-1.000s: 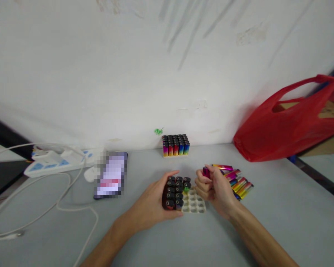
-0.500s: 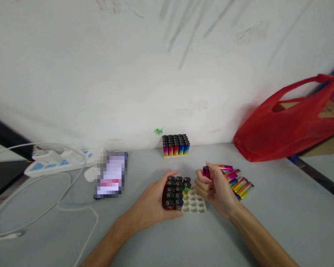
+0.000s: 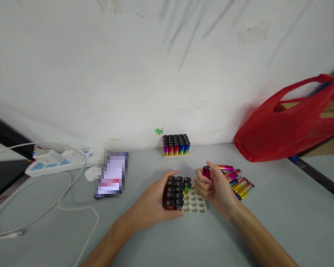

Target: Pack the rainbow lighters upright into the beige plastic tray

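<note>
My left hand (image 3: 152, 202) wraps round the left side of a white tray (image 3: 194, 204) and the lighters in it, thumb at the near edge and fingers at the far edge. Black-topped lighters (image 3: 175, 191) stand upright in the tray's left columns; the right-hand pockets hold none. Above the tray's right edge, my right hand (image 3: 215, 187) is closed round a magenta lighter (image 3: 206, 171), its dark top up and the thumb raised near it. Just beyond that hand lie several loose shiny lighters (image 3: 240, 185) in pink, yellow and blue, partly hidden by it.
A full block of rainbow-coloured lighters (image 3: 176, 145) stands against the wall. To the left lie a phone (image 3: 111, 174), a power strip (image 3: 61, 161) and a looping white cable (image 3: 59, 196). A red plastic bag (image 3: 283, 126) rests at the back right, by the table's edge.
</note>
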A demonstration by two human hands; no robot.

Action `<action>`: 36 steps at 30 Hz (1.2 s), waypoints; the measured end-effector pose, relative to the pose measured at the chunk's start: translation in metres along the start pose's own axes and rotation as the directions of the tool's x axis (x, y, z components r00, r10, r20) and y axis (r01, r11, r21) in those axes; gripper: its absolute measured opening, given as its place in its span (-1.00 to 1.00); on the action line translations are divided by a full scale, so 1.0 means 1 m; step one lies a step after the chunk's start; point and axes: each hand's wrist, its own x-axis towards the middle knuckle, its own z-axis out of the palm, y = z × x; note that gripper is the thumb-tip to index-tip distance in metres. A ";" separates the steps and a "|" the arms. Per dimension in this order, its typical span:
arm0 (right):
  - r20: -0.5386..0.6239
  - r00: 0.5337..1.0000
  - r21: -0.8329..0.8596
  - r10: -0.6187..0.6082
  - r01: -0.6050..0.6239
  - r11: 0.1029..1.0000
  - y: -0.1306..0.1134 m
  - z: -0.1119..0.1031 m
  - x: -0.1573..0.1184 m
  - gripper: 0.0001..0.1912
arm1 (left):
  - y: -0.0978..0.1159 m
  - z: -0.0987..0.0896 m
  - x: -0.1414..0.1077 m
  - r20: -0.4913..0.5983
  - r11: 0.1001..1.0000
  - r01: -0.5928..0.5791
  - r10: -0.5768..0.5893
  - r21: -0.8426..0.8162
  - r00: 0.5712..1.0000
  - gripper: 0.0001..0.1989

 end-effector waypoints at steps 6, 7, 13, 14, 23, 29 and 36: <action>0.007 1.000 0.000 -0.004 0.004 1.000 -0.001 -0.001 0.001 -0.30 | -0.002 0.001 0.000 0.002 1.000 -0.006 0.006 -0.029 1.000 0.09; 0.006 1.000 -0.001 -0.006 0.006 1.000 -0.001 -0.001 0.001 -0.30 | -0.002 0.001 0.000 0.002 0.999 -0.006 0.006 -0.034 1.000 0.09; 0.023 1.000 -0.012 -0.009 0.009 1.000 -0.001 0.000 0.001 -0.31 | -0.003 0.000 0.000 0.011 1.000 -0.001 0.002 -0.026 1.000 0.09; 0.019 1.000 -0.012 -0.012 0.012 1.000 -0.001 0.001 0.001 -0.31 | -0.002 0.000 0.000 0.012 1.000 -0.003 0.003 -0.024 1.000 0.09; 0.009 1.000 -0.026 0.001 -0.001 1.000 0.000 0.001 0.000 -0.30 | 0.000 0.000 0.000 0.007 1.000 0.010 -0.010 -0.026 1.000 0.08; 0.010 1.000 -0.045 -0.005 0.006 0.999 -0.001 0.003 -0.001 -0.30 | 0.001 0.000 0.000 0.004 0.999 0.005 -0.005 -0.032 1.000 0.06; 0.010 1.000 -0.042 0.000 0.000 0.999 -0.001 0.002 0.000 -0.30 | 0.000 0.000 0.000 0.022 0.999 0.013 -0.012 -0.042 1.000 0.09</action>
